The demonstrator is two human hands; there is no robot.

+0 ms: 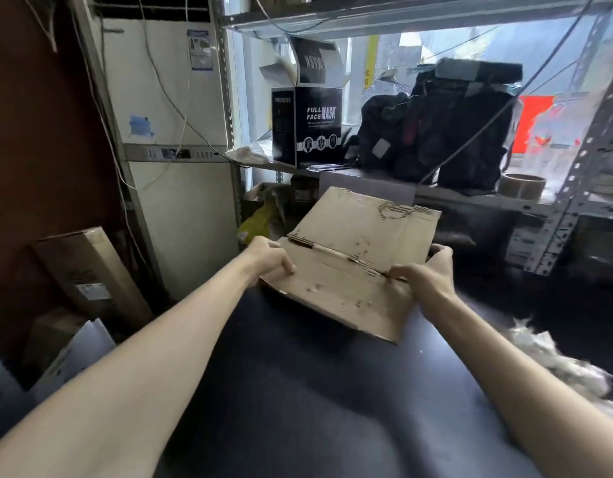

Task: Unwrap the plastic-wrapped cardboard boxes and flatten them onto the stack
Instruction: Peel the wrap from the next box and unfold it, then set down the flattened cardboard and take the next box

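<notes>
We hold box (353, 257) by both ends: left hand (268, 258) and right hand (424, 276) curl round edges. We press along crease, keep panels flat, grip even.

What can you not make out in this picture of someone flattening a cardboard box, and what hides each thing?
Head view, cardboard box: its underside faces away, so leftover plastic there cannot be told.
Head view, left hand and right hand: the fingers beyond the box's edges are hidden by cardboard.
Head view, long brown carton: label too blurred to read.
Head view, crumpled plastic: cut off by the right edge.
</notes>
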